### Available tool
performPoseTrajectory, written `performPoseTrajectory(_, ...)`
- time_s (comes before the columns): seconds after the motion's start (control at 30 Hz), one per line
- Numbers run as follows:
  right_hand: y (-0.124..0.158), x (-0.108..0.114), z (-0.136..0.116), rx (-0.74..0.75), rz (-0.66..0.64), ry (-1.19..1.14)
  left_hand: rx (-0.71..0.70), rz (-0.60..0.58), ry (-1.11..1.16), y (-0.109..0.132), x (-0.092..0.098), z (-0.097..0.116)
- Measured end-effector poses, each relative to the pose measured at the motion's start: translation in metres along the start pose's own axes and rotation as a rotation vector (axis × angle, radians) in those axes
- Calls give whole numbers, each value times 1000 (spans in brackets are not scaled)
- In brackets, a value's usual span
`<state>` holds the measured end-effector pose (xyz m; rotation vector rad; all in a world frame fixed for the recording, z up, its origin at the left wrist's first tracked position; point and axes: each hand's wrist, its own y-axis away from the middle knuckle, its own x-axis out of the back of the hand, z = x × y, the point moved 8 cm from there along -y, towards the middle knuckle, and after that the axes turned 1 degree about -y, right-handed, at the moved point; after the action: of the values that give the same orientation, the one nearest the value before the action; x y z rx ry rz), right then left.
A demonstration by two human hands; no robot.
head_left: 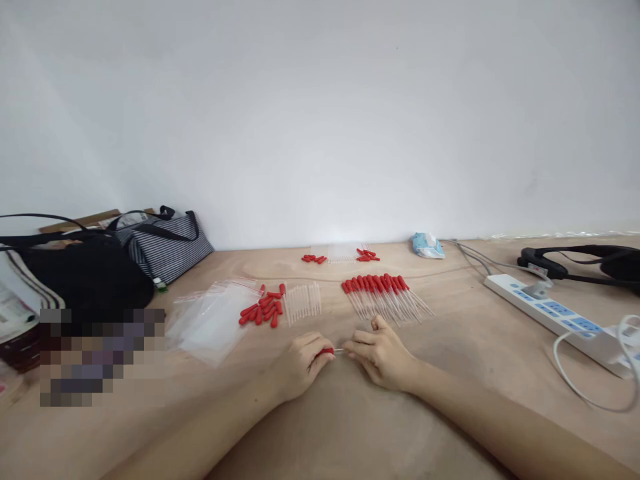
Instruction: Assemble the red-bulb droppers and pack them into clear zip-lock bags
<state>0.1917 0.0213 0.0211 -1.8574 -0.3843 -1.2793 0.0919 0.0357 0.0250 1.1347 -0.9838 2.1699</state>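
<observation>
On the wooden surface (315, 430) we have a striped bag (170, 250) well left of the row of red-topped droppers (374, 285), a power strip (545, 311) to that row's right and clear plastic bags (215, 327) to its left. Nearer us than the row, our left hand (305, 363) and right hand (380, 353) are nearly closed, while left of it lie a pile of red bulbs (259, 315) and some clear tubes (303, 301). In front of the row, the left grips a single bulb (326, 351) and the right pinches the thin tube (339, 351) at its end.
</observation>
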Motion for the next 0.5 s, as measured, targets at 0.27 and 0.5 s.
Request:
performPoseTrajectory(0.27, -8, -5, -6, -8, -14, -101, -56, 18, -24, 1, -2, 1)
performPoseTrajectory(0.5, -12, -7, -1, -90, -58, -93, 7, 6, -5, -4, 0, -6)
